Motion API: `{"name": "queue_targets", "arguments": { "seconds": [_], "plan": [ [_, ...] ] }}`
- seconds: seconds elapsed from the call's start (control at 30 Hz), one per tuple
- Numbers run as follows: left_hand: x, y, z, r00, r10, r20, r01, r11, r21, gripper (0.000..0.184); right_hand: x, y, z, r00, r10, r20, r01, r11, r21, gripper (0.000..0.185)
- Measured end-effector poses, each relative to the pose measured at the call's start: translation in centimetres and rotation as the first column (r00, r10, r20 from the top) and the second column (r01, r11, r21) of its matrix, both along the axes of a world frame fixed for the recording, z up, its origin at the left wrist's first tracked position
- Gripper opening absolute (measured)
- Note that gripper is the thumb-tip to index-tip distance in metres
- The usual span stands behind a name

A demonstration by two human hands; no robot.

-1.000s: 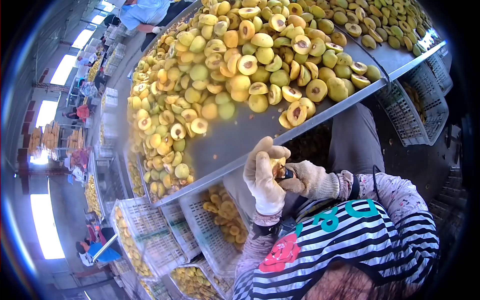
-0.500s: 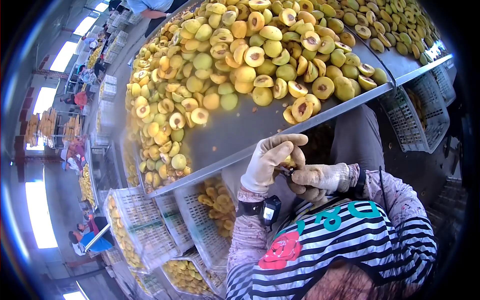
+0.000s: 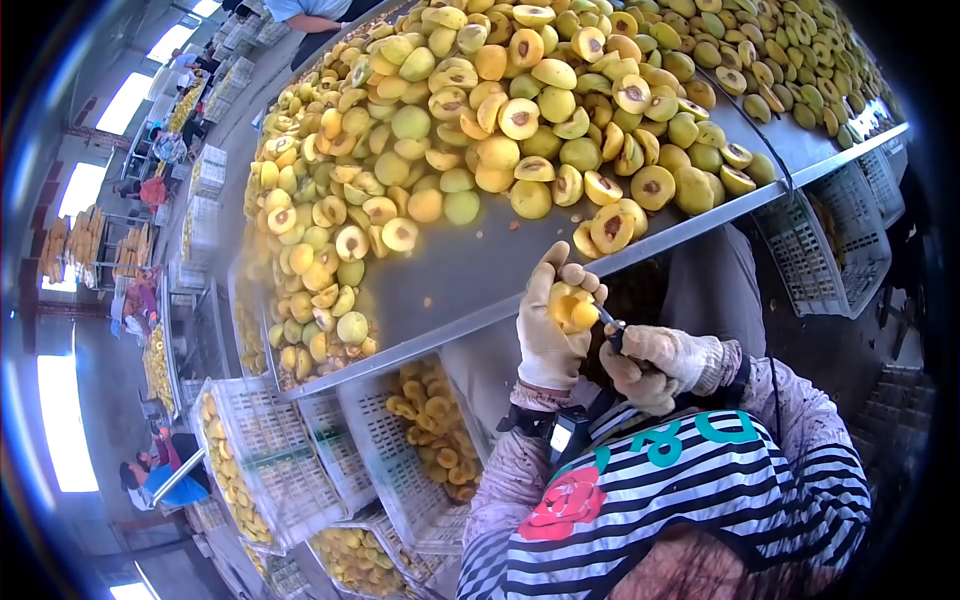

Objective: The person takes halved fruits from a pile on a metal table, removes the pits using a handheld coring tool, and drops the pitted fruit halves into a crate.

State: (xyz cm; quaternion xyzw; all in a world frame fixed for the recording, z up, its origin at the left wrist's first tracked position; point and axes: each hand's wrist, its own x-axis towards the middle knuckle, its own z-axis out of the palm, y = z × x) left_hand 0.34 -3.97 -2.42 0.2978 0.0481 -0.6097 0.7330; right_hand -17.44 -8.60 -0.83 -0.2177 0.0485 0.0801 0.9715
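My left hand [image 3: 553, 330], in a pale glove, holds a yellow peach half [image 3: 573, 307] in its palm, just beyond the table's metal edge [image 3: 480, 322]. My right hand [image 3: 660, 365], gloved too, is closed round the dark handle of a small tool [image 3: 613, 332]. The tool's tip points at the peach half and is at or very close to its right side. A large heap of halved peaches [image 3: 500, 150] lies on the metal table, some showing brown centres.
Below the table's near edge stand white crates [image 3: 400, 480] holding peach pieces. Another crate [image 3: 820, 240] is at the right. A co-worker's blue sleeve [image 3: 300, 10] shows beyond the table. Other people [image 3: 175, 475] and stacked crates [image 3: 203, 230] are at the left.
My left hand has opened out somewhat, and the peach half in it now shows clearly. My right hand has drawn back to the right, baring the tool. The view has shifted slightly.
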Motion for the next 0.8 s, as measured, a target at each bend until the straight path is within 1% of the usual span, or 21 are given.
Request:
{"name": "queue_targets", "arguments": {
  "seconds": [0.03,0.07,0.17,0.2,0.23,0.27,0.3,0.33,0.37,0.4,0.43,0.47,0.5,0.53,0.57,0.6,0.63,0.7,0.77,0.8],
  "plan": [
    [-0.1,0.1,0.0,0.998,-0.004,0.056,0.003,1.0,0.02,0.028,-0.2,-0.2,0.9,0.983,-0.102,-0.155,0.059,0.964,-0.258,0.047],
    [-0.2,0.0,0.0,0.993,-0.013,0.113,0.009,0.999,0.037,0.029,-0.4,-0.2,1.2,0.973,-0.175,-0.148,0.078,0.86,-0.504,0.043],
    [0.1,1.2,0.3,0.98,-0.017,0.196,0.024,0.999,-0.036,0.031,-0.8,-0.6,1.5,0.985,0.017,-0.173,-0.091,0.899,-0.429,0.041],
    [0.1,1.9,1.3,0.968,0.008,0.249,-0.013,1.0,0.018,0.032,-0.7,-0.6,2.2,0.98,0.037,-0.196,-0.132,0.857,-0.498,0.041],
    [0.5,3.0,1.2,0.948,0.043,0.316,-0.031,0.999,-0.044,0.034,-0.8,-0.7,2.2,0.984,0.057,-0.167,-0.125,0.894,-0.431,0.041],
    [1.0,4.4,1.7,0.74,0.024,0.672,-0.02,1.0,-0.013,0.034,-1.0,-0.8,2.0,0.988,0.079,-0.136,-0.123,0.927,-0.355,0.042],
    [1.7,6.2,2.4,0.409,-0.02,0.912,-0.011,1.0,0.027,0.033,-1.3,-0.7,1.5,0.99,0.096,-0.104,-0.121,0.955,-0.271,0.042],
    [3.1,8.4,2.4,0.503,-0.068,0.861,-0.011,0.996,0.085,0.03,-1.4,-0.8,0.2,0.991,0.129,-0.029,-0.132,0.975,-0.176,0.048],
    [4.9,10.3,2.0,0.592,-0.104,0.799,-0.005,0.991,0.133,0.028,-1.4,-1.2,-0.2,0.986,0.162,-0.036,-0.165,0.976,-0.142,0.047],
    [5.9,11.6,2.2,0.164,-0.348,0.923,-0.049,0.931,0.36,0.027,-0.8,-0.8,-0.7,0.954,0.053,-0.296,-0.167,0.911,-0.377,0.045],
    [6.8,12.9,2.2,-0.282,-0.555,0.783,-0.194,0.832,0.52,0.027,0.1,-0.2,-1.6,0.858,-0.12,-0.499,-0.224,0.787,-0.575,0.044],
    [8.4,14.3,0.9,-0.77,-0.439,0.462,-0.285,0.885,0.367,0.023,0.1,-0.2,-3.3,0.848,-0.115,-0.517,-0.234,0.795,-0.559,0.044],
    [7.9,13.6,2.5,-0.745,-0.387,0.544,-0.249,0.917,0.31,0.022,0.6,-0.5,-3.2,0.897,-0.055,-0.438,-0.225,0.797,-0.561,0.044],
    [6.1,12.2,4.5,-0.495,-0.401,0.771,-0.247,0.915,0.317,0.022,0.7,-0.4,-3.1,0.932,0.011,-0.363,-0.226,0.8,-0.555,0.044],
    [4.6,10.7,5.8,-0.189,-0.37,0.909,-0.236,0.916,0.324,0.022,0.5,-0.1,-2.7,0.956,0.068,-0.286,-0.222,0.806,-0.548,0.044],
    [4.7,9.2,5.8,-0.269,-0.284,0.92,-0.167,0.955,0.246,0.024,0.5,-0.1,-1.8,0.933,-0.006,-0.359,-0.221,0.778,-0.588,0.045],
    [5.0,7.2,5.9,-0.419,-0.214,0.882,-0.087,0.977,0.196,0.025,0.5,-0.4,-1.2,0.927,-0.028,-0.373,-0.209,0.788,-0.579,0.044],
    [5.6,2.6,5.0,-0.556,-0.128,0.822,0.006,0.987,0.158,0.027,0.3,-0.9,-2.0,0.943,-0.053,-0.328,-0.14,0.833,-0.536,0.043],
    [6.4,-2.2,3.3,-0.615,-0.14,0.776,0.006,0.983,0.183,0.032,0.4,-1.7,-4.1,0.908,-0.087,-0.409,-0.043,0.953,-0.299,0.044],
    [7.0,-4.4,2.1,-0.685,-0.182,0.705,-0.028,0.974,0.225,0.035,0.0,-1.8,-4.6,0.86,-0.251,-0.445,0.097,0.935,-0.341,0.044]
  ]
}}
